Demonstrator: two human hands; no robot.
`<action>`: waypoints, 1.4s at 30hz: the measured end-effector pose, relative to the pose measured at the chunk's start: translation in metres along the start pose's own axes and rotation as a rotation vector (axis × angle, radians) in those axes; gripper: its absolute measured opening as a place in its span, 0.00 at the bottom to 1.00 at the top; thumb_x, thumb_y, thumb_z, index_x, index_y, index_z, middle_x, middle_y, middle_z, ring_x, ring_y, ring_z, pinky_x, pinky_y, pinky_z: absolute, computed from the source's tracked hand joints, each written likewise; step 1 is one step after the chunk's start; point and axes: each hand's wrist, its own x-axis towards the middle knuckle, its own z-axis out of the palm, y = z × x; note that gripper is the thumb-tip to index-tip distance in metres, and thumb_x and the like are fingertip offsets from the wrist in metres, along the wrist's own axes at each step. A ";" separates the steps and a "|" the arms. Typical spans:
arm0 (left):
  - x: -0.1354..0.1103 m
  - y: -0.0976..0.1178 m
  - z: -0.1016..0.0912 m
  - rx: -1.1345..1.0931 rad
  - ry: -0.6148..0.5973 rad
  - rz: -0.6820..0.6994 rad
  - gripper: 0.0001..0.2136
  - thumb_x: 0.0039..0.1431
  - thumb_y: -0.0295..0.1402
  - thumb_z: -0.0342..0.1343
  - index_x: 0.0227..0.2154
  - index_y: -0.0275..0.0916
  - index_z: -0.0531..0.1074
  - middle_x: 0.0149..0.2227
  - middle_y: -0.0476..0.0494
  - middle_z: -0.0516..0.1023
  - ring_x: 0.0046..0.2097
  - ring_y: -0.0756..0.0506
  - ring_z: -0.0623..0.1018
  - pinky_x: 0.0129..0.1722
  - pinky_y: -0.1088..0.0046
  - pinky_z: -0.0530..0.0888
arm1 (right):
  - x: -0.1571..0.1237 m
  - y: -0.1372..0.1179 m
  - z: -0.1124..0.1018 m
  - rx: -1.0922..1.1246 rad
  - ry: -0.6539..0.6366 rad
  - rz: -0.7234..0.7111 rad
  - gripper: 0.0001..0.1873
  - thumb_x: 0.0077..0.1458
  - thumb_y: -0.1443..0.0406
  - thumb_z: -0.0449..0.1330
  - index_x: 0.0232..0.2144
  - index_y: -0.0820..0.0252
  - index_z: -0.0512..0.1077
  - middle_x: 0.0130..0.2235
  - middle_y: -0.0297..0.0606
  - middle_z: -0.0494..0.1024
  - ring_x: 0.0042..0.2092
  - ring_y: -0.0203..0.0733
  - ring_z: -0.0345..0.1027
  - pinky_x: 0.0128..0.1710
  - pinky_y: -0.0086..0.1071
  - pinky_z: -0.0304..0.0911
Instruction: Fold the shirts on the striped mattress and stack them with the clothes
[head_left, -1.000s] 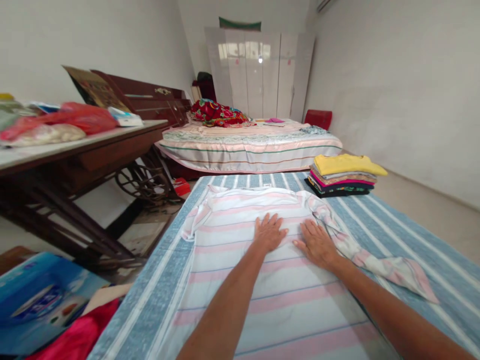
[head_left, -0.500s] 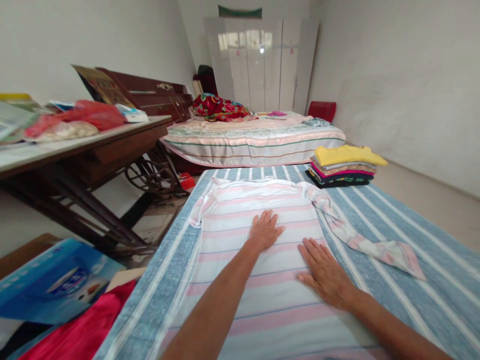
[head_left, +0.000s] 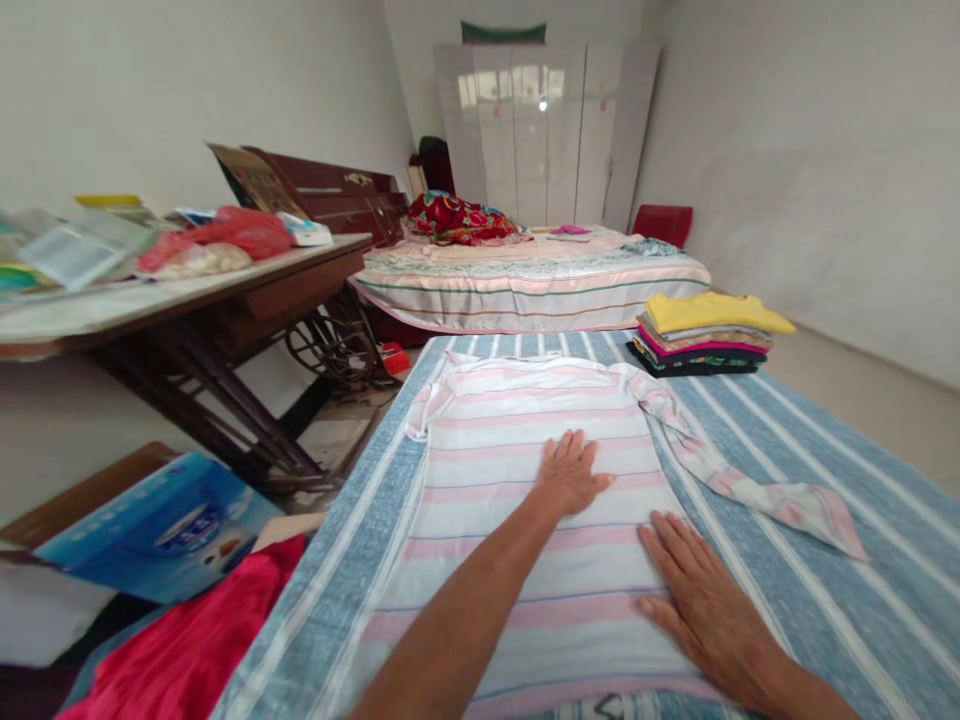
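A white shirt with pink and thin blue stripes (head_left: 480, 480) lies spread flat on a blue-and-white striped cover (head_left: 832, 450). My left hand (head_left: 574, 474) rests palm down on the middle of the shirt, fingers spread. Lower and further right, my right hand (head_left: 701, 600) lies flat along the shirt's right edge, its fingers stretched out. Neither hand grips anything. One long sleeve (head_left: 780, 500) reaches out to the right over the cover; the other sleeve (head_left: 427, 405) is bunched at the left shoulder. The shirt's lower hem shows near the bottom of the view.
Folded clothes (head_left: 705, 335), yellow on top, are stacked at the cover's far right. Behind stands a bed (head_left: 525, 290) with a red flowered quilt (head_left: 461, 218). At left are a sewing-machine table (head_left: 300, 265) with bags, a blue box (head_left: 172, 530) and red cloth (head_left: 202, 640).
Both hands have slid over the shirt toward me and a little to the right, staying flat. The view has turned slightly left, and the shirt's lower hem now shows.
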 end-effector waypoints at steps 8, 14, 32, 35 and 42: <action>-0.025 0.021 0.008 -0.026 -0.007 0.031 0.37 0.58 0.56 0.26 0.63 0.37 0.47 0.67 0.41 0.39 0.66 0.41 0.38 0.62 0.52 0.42 | -0.003 -0.037 -0.010 -0.056 0.179 -0.307 0.43 0.52 0.45 0.52 0.63 0.64 0.50 0.60 0.51 0.59 0.61 0.56 0.49 0.51 0.44 0.56; -0.031 0.020 0.000 -0.065 -0.048 0.036 0.36 0.59 0.55 0.26 0.63 0.37 0.47 0.67 0.40 0.38 0.66 0.42 0.39 0.62 0.52 0.42 | -0.006 -0.045 -0.015 -0.061 0.185 -0.402 0.46 0.49 0.39 0.51 0.61 0.61 0.55 0.61 0.55 0.57 0.61 0.59 0.48 0.51 0.46 0.52; -0.033 -0.057 -0.015 0.030 0.036 -0.294 0.34 0.60 0.55 0.29 0.63 0.40 0.48 0.67 0.41 0.39 0.66 0.39 0.40 0.62 0.50 0.44 | -0.002 -0.080 -0.041 0.316 -0.292 -0.317 0.43 0.48 0.46 0.60 0.62 0.47 0.50 0.66 0.46 0.41 0.64 0.63 0.38 0.58 0.58 0.44; -0.036 -0.063 -0.022 0.059 0.097 -0.330 0.33 0.60 0.54 0.29 0.63 0.39 0.48 0.67 0.40 0.39 0.66 0.39 0.41 0.62 0.52 0.45 | -0.006 -0.084 -0.044 0.318 -0.291 -0.337 0.44 0.47 0.45 0.59 0.63 0.46 0.48 0.66 0.47 0.40 0.64 0.63 0.38 0.57 0.59 0.44; -0.043 -0.097 -0.028 0.107 0.059 -0.510 0.35 0.59 0.55 0.29 0.63 0.35 0.46 0.67 0.37 0.40 0.66 0.38 0.41 0.61 0.50 0.46 | -0.012 -0.090 -0.051 0.348 -0.282 -0.375 0.43 0.49 0.41 0.54 0.63 0.47 0.49 0.66 0.49 0.41 0.64 0.63 0.39 0.57 0.59 0.44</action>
